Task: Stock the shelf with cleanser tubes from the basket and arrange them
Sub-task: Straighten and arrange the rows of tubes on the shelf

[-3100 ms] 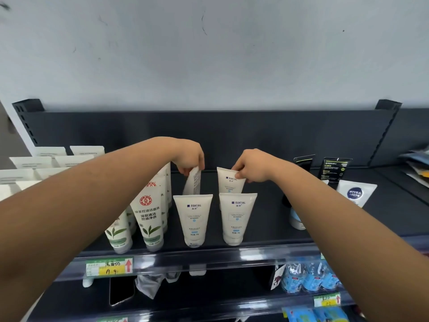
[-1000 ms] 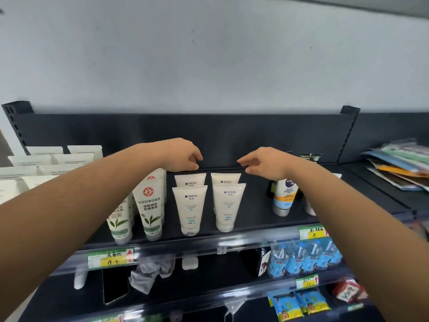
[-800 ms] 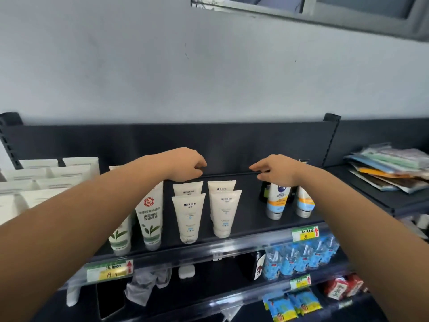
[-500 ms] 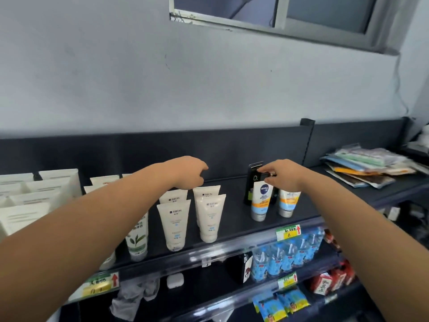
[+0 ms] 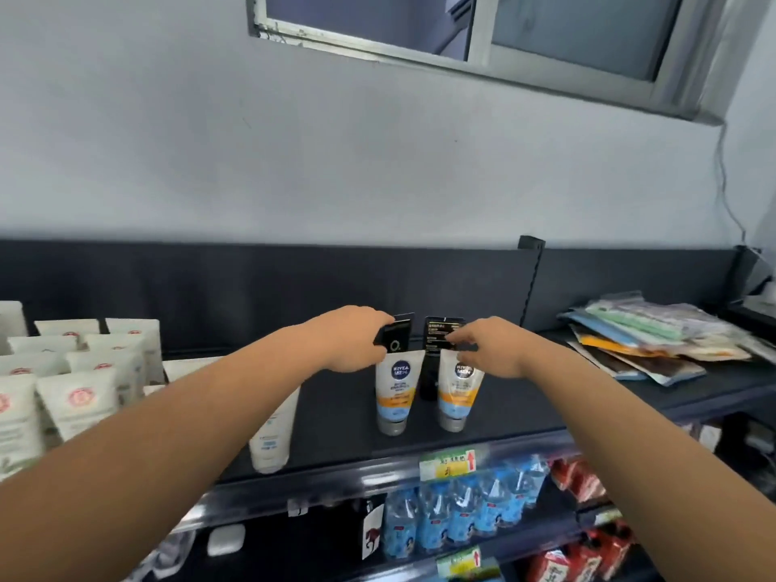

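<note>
Reaching forward, left hand and right hand seemingly pinch black tubes.

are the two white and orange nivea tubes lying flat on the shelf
No, the left white and orange tube and the right white and orange tube stand upright on their grey caps.

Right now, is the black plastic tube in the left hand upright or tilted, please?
Tilted. The black plastic tube, pinched by the left hand, leans off vertical, unlike the upright black tube beside it.
</note>
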A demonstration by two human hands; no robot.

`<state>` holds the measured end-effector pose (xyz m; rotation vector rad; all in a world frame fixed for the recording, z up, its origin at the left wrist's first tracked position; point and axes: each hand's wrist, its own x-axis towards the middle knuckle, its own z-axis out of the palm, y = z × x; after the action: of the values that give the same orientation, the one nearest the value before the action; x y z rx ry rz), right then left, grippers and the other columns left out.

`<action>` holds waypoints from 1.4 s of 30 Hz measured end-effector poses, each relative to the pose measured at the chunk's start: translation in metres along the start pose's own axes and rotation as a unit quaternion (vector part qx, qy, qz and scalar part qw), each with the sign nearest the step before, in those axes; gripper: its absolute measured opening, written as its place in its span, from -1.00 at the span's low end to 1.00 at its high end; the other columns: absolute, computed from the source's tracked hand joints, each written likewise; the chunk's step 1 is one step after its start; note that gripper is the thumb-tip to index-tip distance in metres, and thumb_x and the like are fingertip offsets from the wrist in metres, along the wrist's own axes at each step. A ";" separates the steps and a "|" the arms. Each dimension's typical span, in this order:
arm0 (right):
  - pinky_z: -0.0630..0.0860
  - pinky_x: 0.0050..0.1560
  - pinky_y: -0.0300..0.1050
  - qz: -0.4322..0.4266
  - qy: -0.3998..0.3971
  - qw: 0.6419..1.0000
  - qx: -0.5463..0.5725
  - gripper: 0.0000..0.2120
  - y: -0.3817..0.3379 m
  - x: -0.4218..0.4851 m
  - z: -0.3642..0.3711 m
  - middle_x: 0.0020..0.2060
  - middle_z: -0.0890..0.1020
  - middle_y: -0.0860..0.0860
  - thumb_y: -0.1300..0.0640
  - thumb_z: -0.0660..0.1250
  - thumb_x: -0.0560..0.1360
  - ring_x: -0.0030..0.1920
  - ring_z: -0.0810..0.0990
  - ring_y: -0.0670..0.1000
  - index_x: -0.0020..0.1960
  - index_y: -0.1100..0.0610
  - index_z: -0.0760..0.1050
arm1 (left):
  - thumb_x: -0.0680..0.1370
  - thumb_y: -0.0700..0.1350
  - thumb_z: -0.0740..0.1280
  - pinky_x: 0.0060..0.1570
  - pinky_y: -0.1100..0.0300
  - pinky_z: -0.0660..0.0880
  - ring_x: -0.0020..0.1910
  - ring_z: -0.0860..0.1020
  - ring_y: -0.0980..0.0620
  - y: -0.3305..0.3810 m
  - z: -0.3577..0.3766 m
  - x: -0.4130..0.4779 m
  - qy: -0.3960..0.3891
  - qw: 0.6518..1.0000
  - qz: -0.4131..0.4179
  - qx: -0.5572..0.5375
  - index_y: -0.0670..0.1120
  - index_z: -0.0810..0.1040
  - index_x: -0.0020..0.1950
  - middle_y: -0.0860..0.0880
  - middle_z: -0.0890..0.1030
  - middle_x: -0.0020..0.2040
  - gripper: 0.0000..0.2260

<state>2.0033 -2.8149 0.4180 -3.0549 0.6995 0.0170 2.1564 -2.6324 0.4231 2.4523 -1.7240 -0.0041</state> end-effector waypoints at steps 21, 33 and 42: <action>0.48 0.23 -0.17 -0.122 0.024 0.965 0.229 -0.67 0.064 0.023 0.043 0.23 0.61 -0.07 0.24 0.23 0.60 0.24 0.54 -0.05 0.26 -0.05 0.58 | 0.62 -0.19 0.17 0.15 0.05 0.51 0.19 0.55 0.05 0.031 0.067 0.016 0.099 0.981 -0.111 -0.127 0.09 0.55 0.30 0.05 0.63 0.19 -0.67; 0.53 0.18 -0.19 -0.147 -0.007 0.945 0.291 -0.66 0.074 0.019 0.048 0.11 0.65 -0.21 0.23 0.24 0.60 0.15 0.57 -0.18 0.20 -0.14 0.60 | 0.64 -0.14 0.15 0.04 0.26 0.42 0.17 0.52 0.22 0.043 0.076 0.015 0.111 0.971 -0.106 -0.184 0.23 0.53 0.27 0.24 0.60 0.17 -0.67; 0.55 0.14 -0.20 -0.142 0.001 0.946 0.291 -0.65 0.074 0.012 0.050 0.11 0.65 -0.20 0.22 0.24 0.60 0.15 0.58 -0.18 0.20 -0.16 0.60 | 0.66 -0.12 0.13 0.17 0.24 0.44 0.22 0.47 0.27 0.040 0.073 0.017 0.069 0.975 -0.093 -0.189 0.25 0.50 0.29 0.27 0.58 0.20 -0.66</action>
<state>1.9812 -2.8861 0.3680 -2.5448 0.1983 -0.1636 2.1183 -2.6696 0.3565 2.2581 -1.2919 -0.1622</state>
